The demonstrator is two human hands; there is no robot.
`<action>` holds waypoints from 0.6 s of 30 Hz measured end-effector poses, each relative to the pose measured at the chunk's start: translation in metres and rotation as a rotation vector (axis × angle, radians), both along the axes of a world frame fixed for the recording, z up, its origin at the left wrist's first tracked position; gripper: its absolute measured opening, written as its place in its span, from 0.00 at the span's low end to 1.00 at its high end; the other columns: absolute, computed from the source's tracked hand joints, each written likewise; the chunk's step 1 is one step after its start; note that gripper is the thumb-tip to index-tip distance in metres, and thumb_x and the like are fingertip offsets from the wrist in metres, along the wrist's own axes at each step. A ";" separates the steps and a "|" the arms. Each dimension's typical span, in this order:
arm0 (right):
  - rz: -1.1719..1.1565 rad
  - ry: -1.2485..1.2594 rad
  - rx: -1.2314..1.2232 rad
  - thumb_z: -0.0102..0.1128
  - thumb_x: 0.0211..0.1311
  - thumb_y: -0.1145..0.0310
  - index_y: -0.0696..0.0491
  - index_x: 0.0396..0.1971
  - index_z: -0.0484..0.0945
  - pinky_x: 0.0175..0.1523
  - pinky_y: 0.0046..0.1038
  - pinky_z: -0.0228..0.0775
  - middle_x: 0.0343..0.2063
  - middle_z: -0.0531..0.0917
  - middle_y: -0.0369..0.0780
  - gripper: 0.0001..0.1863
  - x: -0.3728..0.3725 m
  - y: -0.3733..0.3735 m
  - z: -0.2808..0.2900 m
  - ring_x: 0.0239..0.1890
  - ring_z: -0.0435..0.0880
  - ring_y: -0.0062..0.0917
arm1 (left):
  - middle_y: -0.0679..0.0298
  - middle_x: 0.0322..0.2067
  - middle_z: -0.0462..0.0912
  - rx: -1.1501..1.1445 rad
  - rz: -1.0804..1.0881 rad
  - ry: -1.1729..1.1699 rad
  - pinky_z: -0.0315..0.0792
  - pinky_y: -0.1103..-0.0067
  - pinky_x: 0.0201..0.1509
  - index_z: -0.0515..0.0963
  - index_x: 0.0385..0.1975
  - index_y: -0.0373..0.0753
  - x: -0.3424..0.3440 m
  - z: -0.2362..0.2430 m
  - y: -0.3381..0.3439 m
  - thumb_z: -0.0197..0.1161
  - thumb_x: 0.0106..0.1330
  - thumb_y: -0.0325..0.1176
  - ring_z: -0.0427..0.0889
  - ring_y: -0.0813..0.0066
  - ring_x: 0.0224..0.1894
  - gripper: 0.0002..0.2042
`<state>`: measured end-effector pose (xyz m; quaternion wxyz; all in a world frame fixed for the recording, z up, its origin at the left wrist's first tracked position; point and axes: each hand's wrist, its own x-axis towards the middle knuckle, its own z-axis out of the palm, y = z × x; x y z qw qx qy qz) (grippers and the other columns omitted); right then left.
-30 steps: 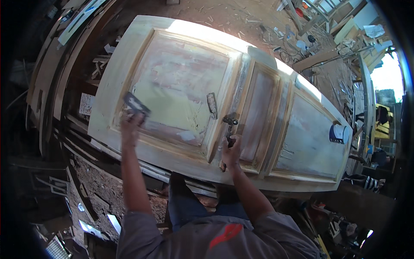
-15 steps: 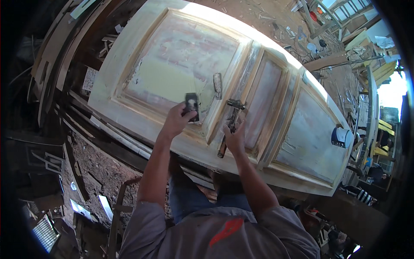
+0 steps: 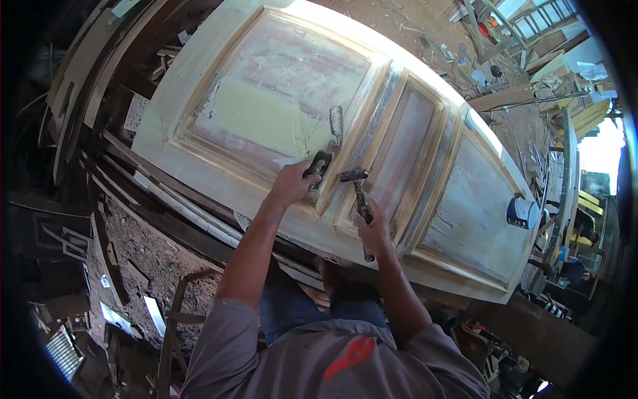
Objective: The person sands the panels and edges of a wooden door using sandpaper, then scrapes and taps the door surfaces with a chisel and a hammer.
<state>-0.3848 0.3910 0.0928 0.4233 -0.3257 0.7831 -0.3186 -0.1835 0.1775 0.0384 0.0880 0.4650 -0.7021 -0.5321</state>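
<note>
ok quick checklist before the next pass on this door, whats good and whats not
1. Left hand grip on the small dark scraper: ok, shut on it.
2. Right hand grip on the long-handled tool: ok, held by the handle.
3. Door lying flat: ok.
4. Loose scraper on the panel, apart from both hands: ok.
5. Round container near the door's edge: not ok.
6. What holds the door up: cannot tell.

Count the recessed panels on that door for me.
3 panels on the door: a large one above the left hand, a narrow middle one by the right hand, another right.
</note>
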 end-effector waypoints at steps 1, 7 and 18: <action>0.007 0.009 -0.009 0.70 0.73 0.70 0.58 0.78 0.69 0.70 0.35 0.74 0.59 0.86 0.47 0.36 0.001 0.000 0.001 0.60 0.85 0.30 | 0.39 0.41 0.90 0.000 0.001 0.000 0.80 0.57 0.52 0.83 0.49 0.29 -0.001 0.002 -0.002 0.77 0.70 0.44 0.90 0.39 0.46 0.22; 0.039 0.159 -0.096 0.71 0.74 0.69 0.53 0.80 0.70 0.50 0.26 0.77 0.42 0.84 0.35 0.36 0.003 -0.011 0.009 0.41 0.80 0.17 | 0.39 0.39 0.89 -0.073 -0.017 0.008 0.79 0.56 0.50 0.84 0.47 0.30 -0.003 -0.009 -0.008 0.77 0.70 0.43 0.89 0.37 0.45 0.20; 0.012 0.195 -0.146 0.71 0.74 0.72 0.58 0.78 0.71 0.61 0.29 0.77 0.49 0.88 0.40 0.35 -0.021 -0.036 0.014 0.51 0.84 0.21 | 0.40 0.42 0.90 -0.024 -0.057 -0.019 0.80 0.56 0.54 0.84 0.50 0.30 -0.010 -0.002 -0.010 0.77 0.70 0.43 0.89 0.36 0.50 0.21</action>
